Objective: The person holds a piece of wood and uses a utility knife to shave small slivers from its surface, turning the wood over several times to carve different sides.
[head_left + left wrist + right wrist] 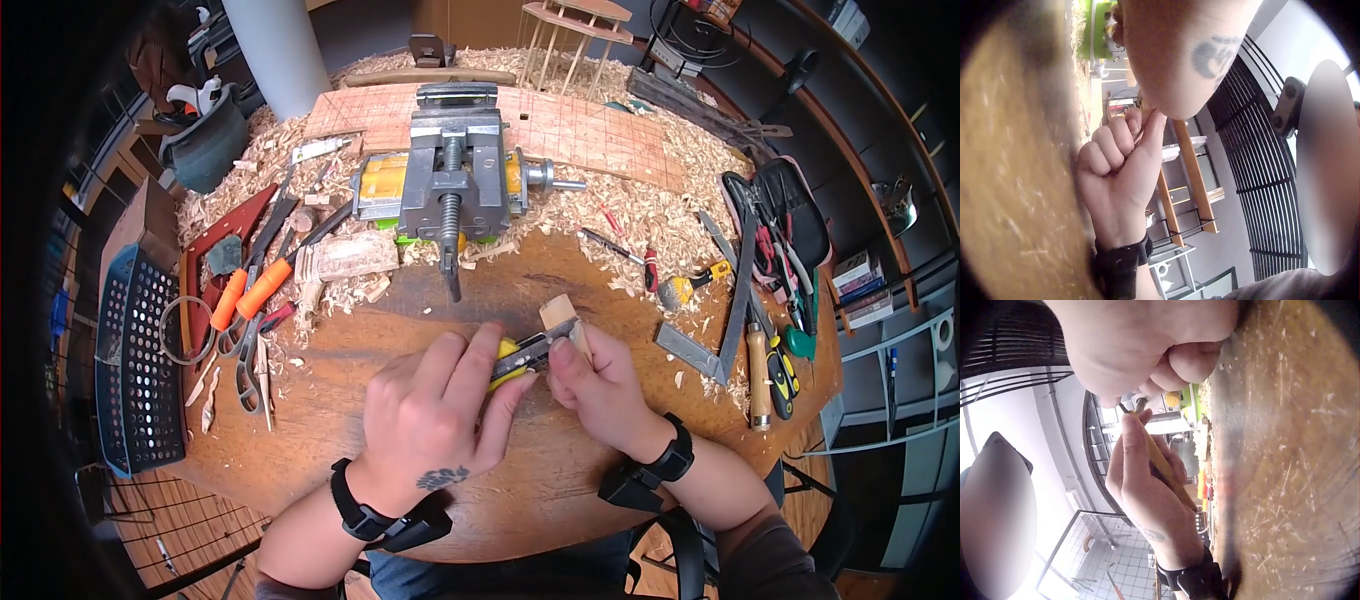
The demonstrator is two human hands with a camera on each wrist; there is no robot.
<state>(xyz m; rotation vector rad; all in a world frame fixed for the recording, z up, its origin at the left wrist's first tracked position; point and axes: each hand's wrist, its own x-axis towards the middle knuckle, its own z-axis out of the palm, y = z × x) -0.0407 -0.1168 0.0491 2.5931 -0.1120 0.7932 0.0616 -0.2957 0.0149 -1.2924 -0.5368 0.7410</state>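
My left hand (425, 405) grips a yellow and black utility knife (515, 362), whose grey front end points to the right. The knife's long yellow body (1163, 467) also shows along the left hand in the right wrist view. A small pale wood piece (558, 311) is held in my right hand (612, 395), its upper end sticking out past the fingers. Right at the wood, the knife's front end meets the right thumb. In the left wrist view the right hand (1119, 169) appears with curled fingers; the wood is mostly hidden there.
A grey vise (455, 170) stands at the back among wood shavings. To the left lie orange-handled tools (265, 285), scissors (245, 365) and a blue perforated basket (140, 360). A metal square (695, 352), a wooden-handled tool (758, 380) and a tool pouch (795, 215) lie right.
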